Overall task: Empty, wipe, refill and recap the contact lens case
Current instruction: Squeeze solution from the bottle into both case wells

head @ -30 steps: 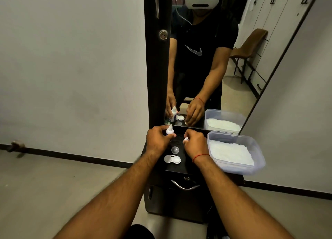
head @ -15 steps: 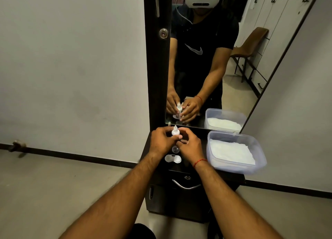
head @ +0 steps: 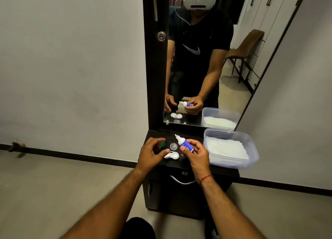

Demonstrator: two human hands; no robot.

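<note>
The tall mirror [head: 206, 59] stood at the far edge of the work surface. It reflected the person, both hands and the items below. The dark cabinet [head: 179, 199] carried all task items on its top, with a curved metal drawer handle [head: 181, 181] on its near face. A clear plastic container [head: 252, 149] occupied the right of the top and held folded white tissue [head: 224, 147].

The left hand [head: 150, 154] hovered over the left part of the top, fingers loosely curled, with nothing seen in its grasp. One fingertip lay at the left end of the lens case; contact could not be confirmed. The right hand [head: 197, 154], with a red thread [head: 206, 177] at the wrist, grasped the solution bottle [head: 185, 143] around its blue-labelled body. The bottle was tilted, its bare white nozzle pointing far and left.

The white contact lens case [head: 172, 155] lay flat on the cabinet top between the two hands, near the front edge. A clear round cap [head: 173, 146] rested just beyond the case. A green cap [head: 162, 144] sat to its left, partly hidden by the left hand.
</note>
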